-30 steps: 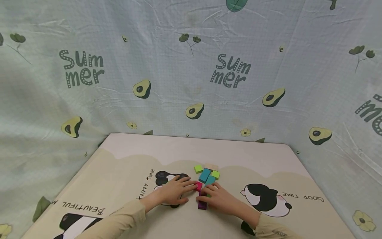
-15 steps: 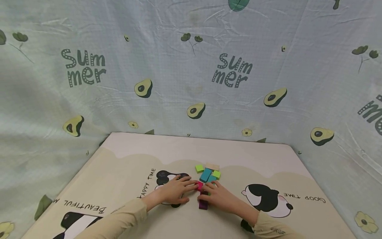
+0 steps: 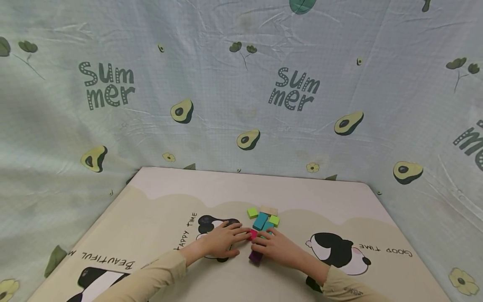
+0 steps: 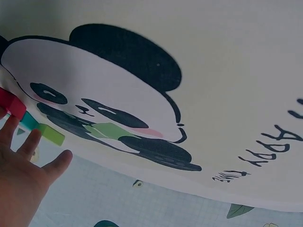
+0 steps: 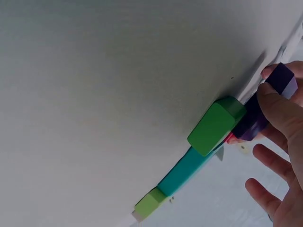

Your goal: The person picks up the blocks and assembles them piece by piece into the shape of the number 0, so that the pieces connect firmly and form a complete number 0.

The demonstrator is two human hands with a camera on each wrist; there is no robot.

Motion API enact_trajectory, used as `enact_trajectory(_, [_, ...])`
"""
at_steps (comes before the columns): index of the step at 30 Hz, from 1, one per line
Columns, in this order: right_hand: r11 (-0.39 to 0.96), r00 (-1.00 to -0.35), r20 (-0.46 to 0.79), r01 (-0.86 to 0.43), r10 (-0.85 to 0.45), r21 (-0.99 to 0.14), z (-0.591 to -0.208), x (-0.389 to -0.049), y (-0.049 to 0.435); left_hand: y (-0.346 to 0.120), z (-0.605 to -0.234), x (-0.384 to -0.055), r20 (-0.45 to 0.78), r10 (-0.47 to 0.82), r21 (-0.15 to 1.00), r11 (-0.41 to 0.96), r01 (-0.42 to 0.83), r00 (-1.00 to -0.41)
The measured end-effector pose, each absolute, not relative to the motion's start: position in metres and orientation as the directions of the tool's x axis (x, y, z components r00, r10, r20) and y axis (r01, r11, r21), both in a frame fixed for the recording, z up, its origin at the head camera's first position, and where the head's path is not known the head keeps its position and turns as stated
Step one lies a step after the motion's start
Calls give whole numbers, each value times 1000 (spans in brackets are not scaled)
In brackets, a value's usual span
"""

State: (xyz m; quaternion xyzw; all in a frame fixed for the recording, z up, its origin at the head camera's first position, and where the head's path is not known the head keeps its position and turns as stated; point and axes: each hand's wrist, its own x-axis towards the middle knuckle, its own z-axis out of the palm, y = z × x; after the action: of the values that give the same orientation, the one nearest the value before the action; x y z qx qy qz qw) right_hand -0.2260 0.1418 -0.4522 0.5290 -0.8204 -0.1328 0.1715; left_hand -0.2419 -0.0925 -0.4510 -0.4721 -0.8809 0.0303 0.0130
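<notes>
My right hand (image 3: 277,249) pinches a dark purple block (image 5: 252,120) between thumb and fingers, at the near end of a cluster of coloured blocks. A green block (image 5: 215,125) sits right beside the purple one in the right wrist view; from the head it is mostly hidden under the right fingers. On the left of the cluster, my left hand (image 3: 220,241) has its fingers extended, with the fingertips at a pinkish-red block (image 4: 12,101). Two teal blocks, one of them a longer teal block (image 3: 260,221), lie just beyond the hands.
Past the teal blocks lie two lime-green blocks, one the left lime block (image 3: 252,213) and one the right lime block (image 3: 274,220). A pale wooden block (image 3: 269,209) is farthest back. Everything rests on a panda-print table (image 3: 211,184), with a printed curtain (image 3: 211,84) behind it.
The purple block has turned slightly in my right hand, its near end swinging left. My left hand stays in place by the red block.
</notes>
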Motion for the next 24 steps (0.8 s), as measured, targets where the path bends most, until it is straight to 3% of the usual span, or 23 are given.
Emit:
enact_trajectory(9, [442,-436,107,-816,-894,372,-445,-223,149,-92,-452,-242,-5,832,-68,553,830,-555])
enact_trajectory(24, [494,-420,263,-768,-869,407,-448,-225,185,-92,-450,-242,-11,828,-73,558,827,-560])
